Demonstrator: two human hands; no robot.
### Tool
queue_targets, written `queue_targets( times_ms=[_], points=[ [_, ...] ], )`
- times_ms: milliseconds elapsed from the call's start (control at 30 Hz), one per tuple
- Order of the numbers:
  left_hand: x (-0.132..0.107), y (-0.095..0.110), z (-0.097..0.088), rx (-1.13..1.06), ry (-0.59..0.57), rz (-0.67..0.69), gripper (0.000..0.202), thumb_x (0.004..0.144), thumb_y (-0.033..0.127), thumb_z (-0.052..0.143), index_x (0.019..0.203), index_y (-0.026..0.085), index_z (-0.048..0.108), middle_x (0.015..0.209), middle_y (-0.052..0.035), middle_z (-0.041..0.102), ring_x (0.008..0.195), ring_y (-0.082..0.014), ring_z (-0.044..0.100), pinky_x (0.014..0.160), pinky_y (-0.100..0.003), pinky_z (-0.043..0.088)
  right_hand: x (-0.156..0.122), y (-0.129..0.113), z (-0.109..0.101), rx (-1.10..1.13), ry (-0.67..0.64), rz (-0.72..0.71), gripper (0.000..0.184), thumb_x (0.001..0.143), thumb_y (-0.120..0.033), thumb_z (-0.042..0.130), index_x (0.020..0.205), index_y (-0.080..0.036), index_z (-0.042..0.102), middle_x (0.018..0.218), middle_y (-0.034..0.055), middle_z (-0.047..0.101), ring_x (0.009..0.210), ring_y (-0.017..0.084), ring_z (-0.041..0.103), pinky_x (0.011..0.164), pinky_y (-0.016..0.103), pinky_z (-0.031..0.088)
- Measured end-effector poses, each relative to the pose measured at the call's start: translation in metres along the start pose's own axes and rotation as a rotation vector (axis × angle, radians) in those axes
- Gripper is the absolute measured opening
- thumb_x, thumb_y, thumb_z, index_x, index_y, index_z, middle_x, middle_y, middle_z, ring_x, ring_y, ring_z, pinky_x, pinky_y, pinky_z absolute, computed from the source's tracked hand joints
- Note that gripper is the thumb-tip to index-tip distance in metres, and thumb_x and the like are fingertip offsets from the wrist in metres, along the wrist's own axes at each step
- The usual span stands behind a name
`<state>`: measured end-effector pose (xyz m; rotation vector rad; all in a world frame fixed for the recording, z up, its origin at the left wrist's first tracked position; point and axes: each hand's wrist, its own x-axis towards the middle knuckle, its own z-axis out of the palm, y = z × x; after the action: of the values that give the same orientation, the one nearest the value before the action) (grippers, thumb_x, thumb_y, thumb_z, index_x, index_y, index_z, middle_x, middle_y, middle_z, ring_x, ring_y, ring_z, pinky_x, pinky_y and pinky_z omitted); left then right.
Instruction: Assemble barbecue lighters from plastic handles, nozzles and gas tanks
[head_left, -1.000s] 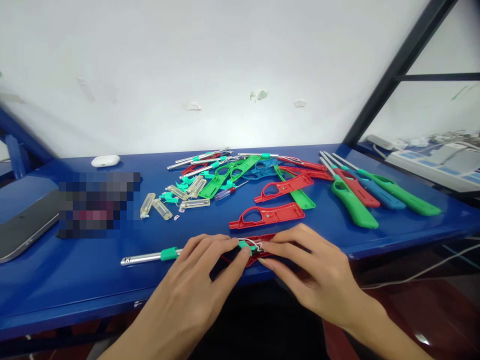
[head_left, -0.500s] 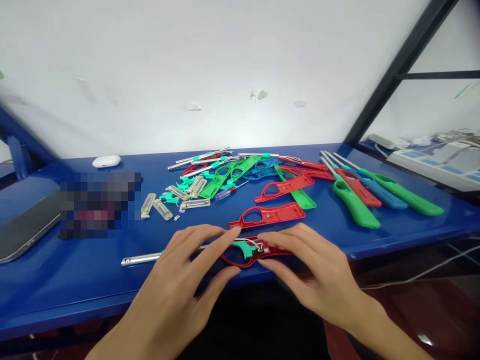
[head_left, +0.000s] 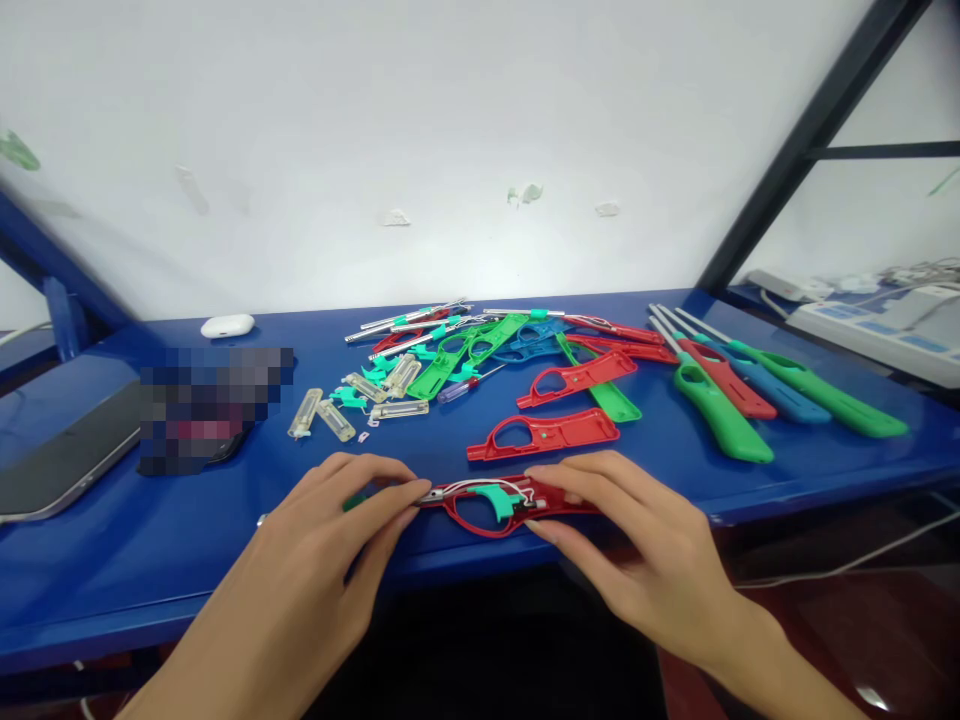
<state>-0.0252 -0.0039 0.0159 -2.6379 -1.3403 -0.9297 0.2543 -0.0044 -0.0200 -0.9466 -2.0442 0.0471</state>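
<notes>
Low over the front of the table, a red lighter half-shell point(head_left: 555, 493) lies with its inside facing up. A teal trigger point(head_left: 495, 498) sits in its finger loop, with white wires point(head_left: 465, 485) running along the top edge. My left hand point(head_left: 322, 550) pinches the metal lighter tube point(head_left: 429, 496) at the shell's narrow end. That hand hides most of the tube. My right hand point(head_left: 645, 530) grips the wide end of the shell between thumb and fingers. Just behind, another red half-shell point(head_left: 577, 430) rests on the table.
Several coloured half-shells point(head_left: 435, 372), metal tubes, clear fuel tanks point(head_left: 400, 409) and a screwdriver point(head_left: 457, 389) are heaped at the back. Whole lighters point(head_left: 724, 415) lie on the right. At the left are a white earphone case point(head_left: 227, 326) and a dark phone-like slab point(head_left: 75, 450).
My left hand has moved left from the finger loop to the shell's narrow end and now pinches the tube there. My right hand keeps its grip on the shell.
</notes>
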Motion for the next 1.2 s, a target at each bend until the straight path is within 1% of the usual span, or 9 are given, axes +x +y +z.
queue_targets(
  times_ms=[133,267,400,533,633,700,867,1033,1200],
  points=[
    [0.0,-0.002,0.001,-0.021,-0.021,-0.026,0.029,0.106,0.023,0.049,0.102,0.029,0.077,0.104,-0.001,0.075,0.086,-0.0191,0.073,0.071,-0.03,0.056,0.001,0.0,0.0,-0.004,-0.011,0.0,0.025,0.099,-0.023,0.072,0.124,-0.021,0.069,0.106,0.0065,0.075,0.094,0.021,0.073,0.084,0.032,0.06],
    [-0.001,-0.004,0.003,-0.039,-0.025,-0.065,0.031,0.105,0.022,0.05,0.099,0.03,0.079,0.103,0.0006,0.075,0.084,-0.0177,0.073,0.072,-0.029,0.056,0.001,0.0,0.0,0.006,-0.023,-0.005,0.024,0.099,-0.021,0.071,0.123,-0.021,0.069,0.104,0.0061,0.076,0.092,0.02,0.072,0.083,0.033,0.059],
    [0.0,-0.004,0.003,-0.004,-0.012,-0.043,0.032,0.106,0.023,0.048,0.1,0.028,0.079,0.101,-0.0016,0.076,0.082,-0.0186,0.073,0.07,-0.029,0.057,0.001,0.0,0.0,0.011,-0.018,0.002,0.026,0.1,-0.022,0.07,0.126,-0.022,0.068,0.106,0.0067,0.076,0.093,0.021,0.072,0.084,0.034,0.06],
    [-0.003,0.0,0.004,0.071,-0.014,0.015,0.03,0.107,0.021,0.046,0.113,0.026,0.075,0.105,-0.0048,0.075,0.087,-0.0218,0.073,0.074,-0.033,0.058,0.001,-0.001,0.0,0.01,-0.028,0.017,0.03,0.1,-0.024,0.07,0.13,-0.022,0.067,0.107,0.0075,0.075,0.096,0.023,0.072,0.085,0.036,0.06],
    [-0.005,0.004,0.009,0.085,0.004,-0.013,0.03,0.107,0.026,0.05,0.131,0.023,0.068,0.117,-0.0088,0.071,0.098,-0.0252,0.071,0.084,-0.039,0.059,0.0,-0.001,0.0,0.014,-0.034,0.016,0.033,0.1,-0.024,0.07,0.132,-0.022,0.066,0.108,0.0078,0.075,0.096,0.022,0.071,0.085,0.036,0.06],
    [-0.004,0.007,0.014,0.062,0.012,-0.018,0.03,0.107,0.027,0.054,0.134,0.023,0.066,0.123,-0.01,0.067,0.104,-0.0262,0.069,0.088,-0.041,0.059,0.001,0.0,0.0,0.014,-0.047,0.013,0.033,0.1,-0.024,0.069,0.133,-0.023,0.066,0.109,0.0075,0.074,0.096,0.022,0.071,0.085,0.036,0.059],
    [0.004,0.01,0.022,-0.037,0.046,0.046,0.024,0.105,0.018,0.054,0.12,0.023,0.072,0.114,-0.0075,0.069,0.099,-0.022,0.069,0.085,-0.037,0.06,0.003,0.001,-0.001,0.002,-0.1,-0.014,0.033,0.102,-0.024,0.067,0.135,-0.026,0.067,0.109,0.0062,0.073,0.094,0.02,0.069,0.082,0.035,0.058],
    [0.011,0.012,0.02,-0.082,0.084,0.063,0.025,0.103,0.011,0.054,0.109,0.021,0.076,0.104,-0.0059,0.072,0.09,-0.0185,0.069,0.078,-0.031,0.061,0.003,-0.001,-0.002,0.008,-0.119,-0.009,0.031,0.102,-0.022,0.066,0.133,-0.026,0.069,0.11,0.0063,0.071,0.095,0.02,0.068,0.082,0.036,0.058],
    [0.012,0.013,0.02,-0.11,0.089,0.062,0.024,0.103,0.01,0.055,0.108,0.019,0.076,0.103,-0.0058,0.072,0.089,-0.0171,0.069,0.079,-0.028,0.059,0.003,-0.002,-0.001,0.014,-0.131,0.016,0.03,0.102,-0.02,0.066,0.132,-0.026,0.068,0.112,0.0058,0.07,0.098,0.02,0.068,0.085,0.036,0.056]
  ],
)
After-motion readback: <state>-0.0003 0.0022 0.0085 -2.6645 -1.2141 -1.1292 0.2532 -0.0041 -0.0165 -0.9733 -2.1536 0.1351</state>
